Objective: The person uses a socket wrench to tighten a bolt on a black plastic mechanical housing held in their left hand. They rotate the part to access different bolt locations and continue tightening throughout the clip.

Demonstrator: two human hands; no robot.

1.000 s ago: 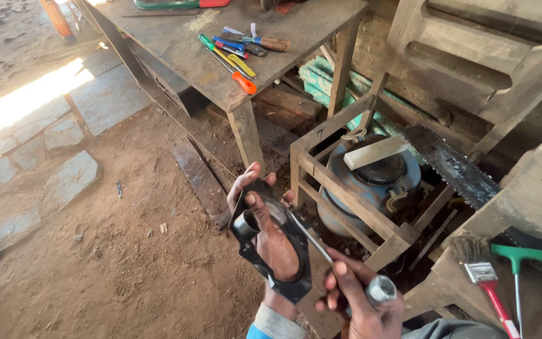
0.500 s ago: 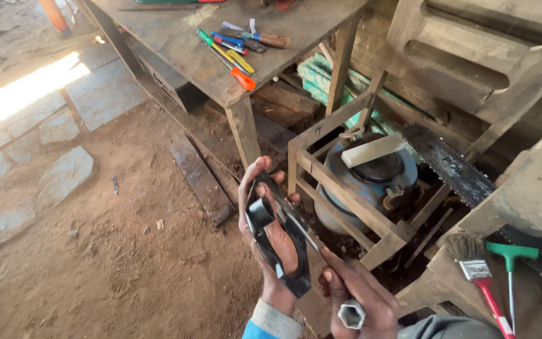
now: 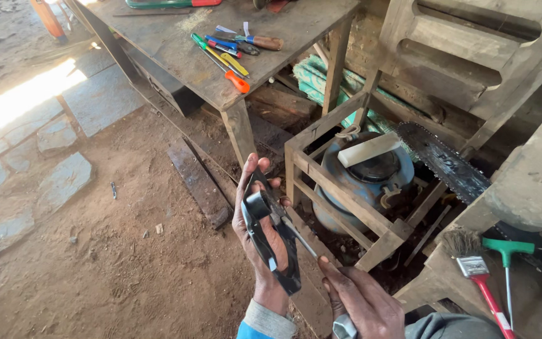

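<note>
My left hand (image 3: 255, 242) is raised palm up and grips a long black plastic part (image 3: 271, 235) with a round boss at its upper end. My right hand (image 3: 362, 304) holds a metal tool (image 3: 302, 238) with a thin shaft and a hexagonal socket end; its tip rests on the black part. Both hands hover above the dirt floor, just left of a wooden crate frame (image 3: 340, 194).
The crate frame holds a blue round motor (image 3: 371, 182) with a white block on top. A chainsaw bar (image 3: 446, 163) lies to the right, beside a red-handled brush (image 3: 478, 273) and green T-handle tool (image 3: 506, 251). Screwdrivers (image 3: 230, 53) lie on a wooden table behind.
My left hand with the black part has risen slightly and shifted right. My right hand has drawn down toward the frame's bottom edge, the tool's shaft still on the part.
</note>
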